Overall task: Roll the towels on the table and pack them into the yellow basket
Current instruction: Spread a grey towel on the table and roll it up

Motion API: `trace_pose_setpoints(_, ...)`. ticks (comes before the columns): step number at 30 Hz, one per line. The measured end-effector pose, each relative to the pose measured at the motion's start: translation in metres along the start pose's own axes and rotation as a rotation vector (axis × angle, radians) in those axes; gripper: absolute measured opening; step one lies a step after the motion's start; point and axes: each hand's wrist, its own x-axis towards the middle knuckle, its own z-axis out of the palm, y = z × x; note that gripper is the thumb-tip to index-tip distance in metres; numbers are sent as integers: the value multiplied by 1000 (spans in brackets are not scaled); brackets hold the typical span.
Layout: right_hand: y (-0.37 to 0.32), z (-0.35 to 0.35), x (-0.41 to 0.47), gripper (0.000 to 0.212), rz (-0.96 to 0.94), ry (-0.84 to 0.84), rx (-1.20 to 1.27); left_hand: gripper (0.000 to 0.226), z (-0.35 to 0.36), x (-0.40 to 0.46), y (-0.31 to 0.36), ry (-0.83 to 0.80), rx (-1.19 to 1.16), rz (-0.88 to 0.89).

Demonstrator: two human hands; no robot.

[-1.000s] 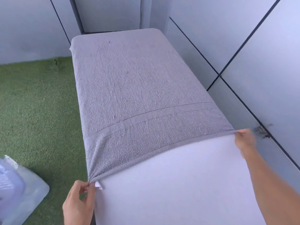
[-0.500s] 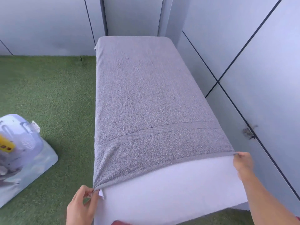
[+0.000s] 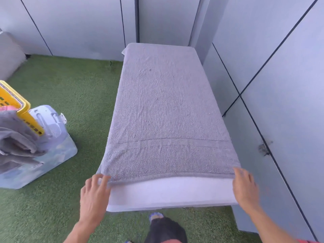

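A grey towel [image 3: 163, 109] lies spread flat along the white table [image 3: 168, 193], covering most of its top. Its near hem stops short of the table's front edge. My left hand [image 3: 94, 192] is at the towel's near left corner, fingers spread and loose, fingertips touching the hem. My right hand [image 3: 244, 187] rests with straight fingers on the near right corner. The yellow basket [image 3: 13, 102] stands at the far left, partly cut off by the frame. Crumpled grey towels [image 3: 15, 139] hang over its side.
The basket sits on a clear plastic box [image 3: 47, 155] on green artificial turf [image 3: 75, 88]. Grey wall panels [image 3: 280, 85] run close along the table's right side and behind its far end. My leg and shoe [image 3: 157, 223] are under the table's front edge.
Both hands have let go of the pinched near corners and now lie with loose fingers at the hem. The towel rests flat. The view has swung left, bringing the basket in.
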Motion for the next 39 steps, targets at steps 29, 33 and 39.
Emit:
trace_pose_setpoints(29,28,16,19,33,-368,34,381,61,15,-1,27,-159,29,108)
trace_pose_setpoints(33,49,7,22,35,-394,-235,451,46,5,6,15,-271,-25,103)
trace_pose_setpoints(39,43,-24,52,21,-246,-544,485,29,-17,48,6,-427,-295,-190)
